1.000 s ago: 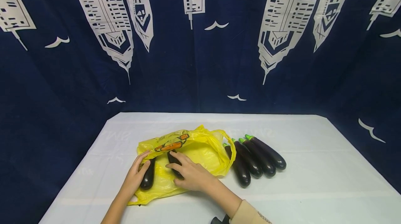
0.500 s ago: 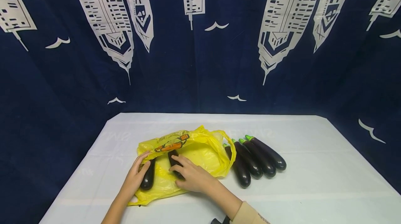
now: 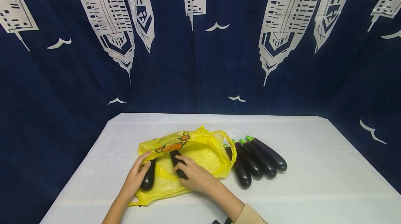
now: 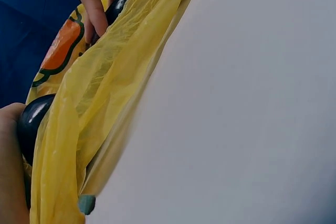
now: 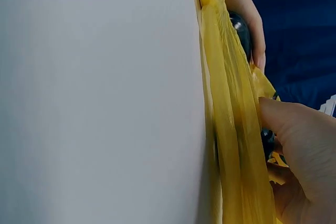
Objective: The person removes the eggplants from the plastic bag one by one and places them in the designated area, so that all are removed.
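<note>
A yellow plastic bag (image 3: 200,154) lies on its side, mouth toward me. My left hand (image 3: 136,175) holds the bag's upper edge at the left, its thumb near a dark eggplant (image 3: 148,178) inside. In the left wrist view, the rounded end of this eggplant (image 4: 32,119) shows beside the thumb. My right hand (image 3: 195,175) reaches into the mouth and grips a second eggplant (image 3: 175,157), fingers curled over it. In the right wrist view, the bag's near edge (image 5: 231,129) partly hides the held eggplant (image 5: 268,142) beneath the right hand (image 5: 304,156).
Several eggplants (image 3: 263,157) with green stems lie side by side to the right of the bag, one partly behind its handle loop (image 3: 233,147). A white cloth covers the table (image 3: 313,189). Behind it hangs a dark blue curtain (image 3: 200,70) with white building prints.
My right hand has shifted slightly right, and the eggplant under it has come a little to the right too. The left hand, the bag and the other eggplants hold their places.
</note>
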Tool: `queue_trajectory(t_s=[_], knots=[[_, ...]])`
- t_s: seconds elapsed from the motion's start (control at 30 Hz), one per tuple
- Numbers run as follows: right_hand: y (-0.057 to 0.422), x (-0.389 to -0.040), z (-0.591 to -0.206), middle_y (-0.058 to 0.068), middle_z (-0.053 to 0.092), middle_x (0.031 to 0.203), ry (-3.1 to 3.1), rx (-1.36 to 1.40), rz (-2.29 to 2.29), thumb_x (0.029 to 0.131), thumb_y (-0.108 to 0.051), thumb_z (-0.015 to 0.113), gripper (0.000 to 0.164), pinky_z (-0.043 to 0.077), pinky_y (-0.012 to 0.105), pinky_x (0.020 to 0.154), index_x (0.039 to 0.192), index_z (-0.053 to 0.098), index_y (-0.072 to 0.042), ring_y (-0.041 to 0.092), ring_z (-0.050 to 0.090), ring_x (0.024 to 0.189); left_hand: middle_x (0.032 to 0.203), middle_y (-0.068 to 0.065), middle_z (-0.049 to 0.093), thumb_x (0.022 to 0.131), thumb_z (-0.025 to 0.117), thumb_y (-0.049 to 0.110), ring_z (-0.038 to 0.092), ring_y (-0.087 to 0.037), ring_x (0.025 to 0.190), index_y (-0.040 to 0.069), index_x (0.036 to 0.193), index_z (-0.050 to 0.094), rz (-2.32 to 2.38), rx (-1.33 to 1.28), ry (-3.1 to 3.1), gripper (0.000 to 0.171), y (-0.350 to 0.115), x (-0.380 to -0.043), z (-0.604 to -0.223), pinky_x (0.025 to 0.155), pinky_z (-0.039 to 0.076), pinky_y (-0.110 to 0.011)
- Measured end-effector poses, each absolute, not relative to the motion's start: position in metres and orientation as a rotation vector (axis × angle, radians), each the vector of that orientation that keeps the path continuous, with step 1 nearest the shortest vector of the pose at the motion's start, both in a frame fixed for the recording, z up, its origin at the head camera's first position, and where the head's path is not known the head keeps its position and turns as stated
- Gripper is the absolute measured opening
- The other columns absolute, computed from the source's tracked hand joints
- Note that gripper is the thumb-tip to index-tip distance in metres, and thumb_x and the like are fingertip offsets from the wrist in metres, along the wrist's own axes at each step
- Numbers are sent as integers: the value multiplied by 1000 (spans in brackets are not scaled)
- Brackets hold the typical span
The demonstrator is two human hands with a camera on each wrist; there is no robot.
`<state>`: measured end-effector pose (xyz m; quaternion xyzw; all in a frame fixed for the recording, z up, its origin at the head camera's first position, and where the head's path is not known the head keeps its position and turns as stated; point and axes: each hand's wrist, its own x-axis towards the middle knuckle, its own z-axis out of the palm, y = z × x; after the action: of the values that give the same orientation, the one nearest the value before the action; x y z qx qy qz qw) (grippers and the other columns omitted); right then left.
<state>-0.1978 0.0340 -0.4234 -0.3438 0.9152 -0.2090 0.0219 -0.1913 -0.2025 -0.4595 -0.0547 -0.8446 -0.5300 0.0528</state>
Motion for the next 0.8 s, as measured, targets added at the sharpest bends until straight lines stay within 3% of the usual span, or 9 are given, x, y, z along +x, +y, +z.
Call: queue_trajectory(t_s=[0.3,0.8], knots=[[36,-196,-422,1,32,146,2824,-1033,-700,84,-13,60,29,46,17,67,111,57,-22,25,37,131,149,-8,26,96,41,35,14,-36,139,17,135,39,-1609,-174,-2558,43,-203,-192,-461,104,17,-65],[42,-187,-412,2,34,144,2838,-1056,-641,84,-16,60,26,50,24,82,110,58,-19,24,38,130,148,-9,27,97,41,36,15,-36,139,17,135,39,-1602,-179,-2560,43,-203,-193,-461,103,17,-66]])
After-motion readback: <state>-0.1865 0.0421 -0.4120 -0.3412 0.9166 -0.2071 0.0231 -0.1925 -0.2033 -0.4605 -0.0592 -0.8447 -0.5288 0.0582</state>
